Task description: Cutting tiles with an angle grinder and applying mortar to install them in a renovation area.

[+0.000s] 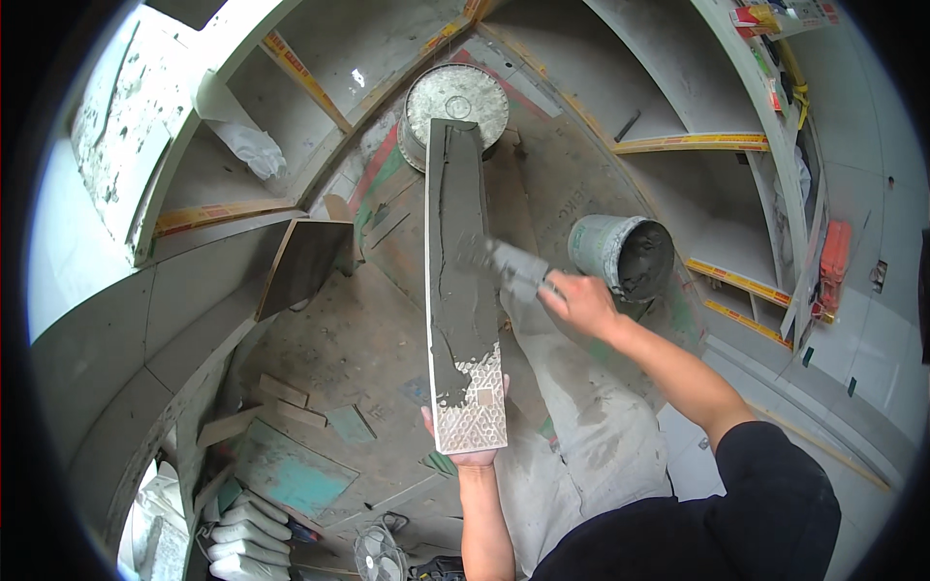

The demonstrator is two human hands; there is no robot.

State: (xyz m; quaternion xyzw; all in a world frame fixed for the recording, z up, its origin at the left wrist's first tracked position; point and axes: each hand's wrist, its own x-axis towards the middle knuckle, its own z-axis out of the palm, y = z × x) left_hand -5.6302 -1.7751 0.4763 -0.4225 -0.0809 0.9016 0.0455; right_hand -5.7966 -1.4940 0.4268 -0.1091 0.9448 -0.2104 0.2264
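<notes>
My left hand (467,456) grips a long, narrow tile strip (484,426) from beneath, fingers round both edges at its near end. Its far end overlaps a round, lidded bucket (457,92). Grey mortar (455,194) coats most of the upturned face, leaving the patterned near end partly bare. My right hand (581,305) is closed on a metal trowel (523,266), whose blade reaches over the mortar, slightly blurred. An open bucket of grey mortar (639,261) sits to the right, beyond my right hand.
Cabinet cubbies (697,203) surround the floor (358,329). Wood and board offcuts (291,397) lie at left, with a dark panel (302,261) above them. Stacked white sacks (247,542) and a fan (378,552) are at lower left, a red case (836,261) at right.
</notes>
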